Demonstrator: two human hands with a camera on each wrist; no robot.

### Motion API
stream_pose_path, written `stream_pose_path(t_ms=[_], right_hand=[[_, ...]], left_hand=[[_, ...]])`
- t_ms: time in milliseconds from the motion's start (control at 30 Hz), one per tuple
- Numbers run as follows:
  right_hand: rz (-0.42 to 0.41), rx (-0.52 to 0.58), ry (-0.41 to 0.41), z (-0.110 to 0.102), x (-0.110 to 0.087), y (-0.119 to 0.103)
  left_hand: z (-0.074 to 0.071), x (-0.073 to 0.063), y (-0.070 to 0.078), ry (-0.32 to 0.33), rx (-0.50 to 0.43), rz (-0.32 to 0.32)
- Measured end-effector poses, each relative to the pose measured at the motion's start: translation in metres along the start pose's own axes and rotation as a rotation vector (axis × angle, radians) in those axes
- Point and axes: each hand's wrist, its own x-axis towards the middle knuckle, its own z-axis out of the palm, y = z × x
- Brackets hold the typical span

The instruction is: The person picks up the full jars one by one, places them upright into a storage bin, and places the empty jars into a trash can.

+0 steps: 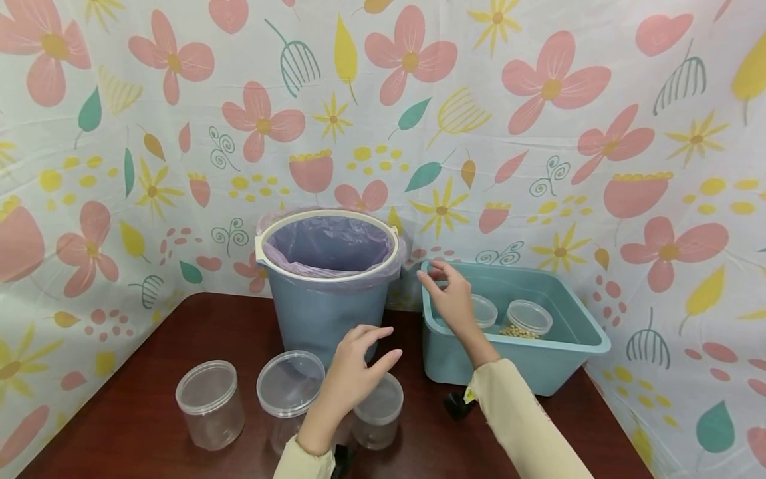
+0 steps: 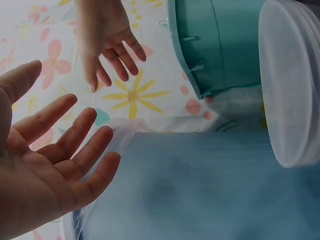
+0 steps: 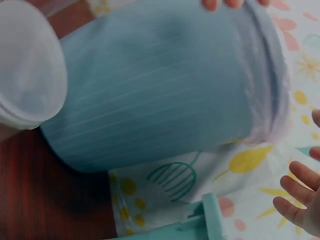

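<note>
My left hand (image 1: 353, 369) hovers in front of the blue bin, fingers spread and holding nothing. Below it stands a small clear jar (image 1: 378, 416) with a frosted lid. My right hand (image 1: 450, 296) is over the left end of the teal basin (image 1: 509, 362), its fingers loosely bent around nothing. Inside the basin are two lidded clear jars; one jar (image 1: 529, 318) has tan, bean-like pieces in it, and the other jar (image 1: 483, 311) is partly behind my right wrist. Both palms show bare in the left wrist view, the left hand (image 2: 60, 165) nearer.
The blue bin (image 1: 323, 306), lined with a thin purplish bag (image 1: 299, 268), stands at the back of the dark red table (image 1: 149, 372). Two more clear lidded jars, a left jar (image 1: 211, 409) and a wider jar (image 1: 290, 386), stand left of my left hand. A flowered curtain (image 1: 383, 133) hangs behind.
</note>
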Motion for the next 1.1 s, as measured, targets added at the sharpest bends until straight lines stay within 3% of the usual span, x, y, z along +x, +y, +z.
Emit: stream_pose_path(t_ms=[300, 667, 967, 1100], right_hand=[[0.012, 0.054, 0.025, 0.018, 0.008, -0.004], [0.029, 0.111, -0.015, 0.035, 0.018, -0.017], [0.070, 0.236, -0.059, 0.051, 0.027, -0.027], [0.125, 0.285, -0.071, 0.054, 0.027, -0.028]], left_hand=[[-0.015, -0.017, -0.008, 0.101, 0.048, 0.008], [-0.036, -0.042, -0.014, 0.227, 0.099, 0.034], [-0.046, -0.058, -0.015, 0.268, 0.123, 0.027], [-0.048, -0.065, -0.018, 0.293, 0.147, 0.040]])
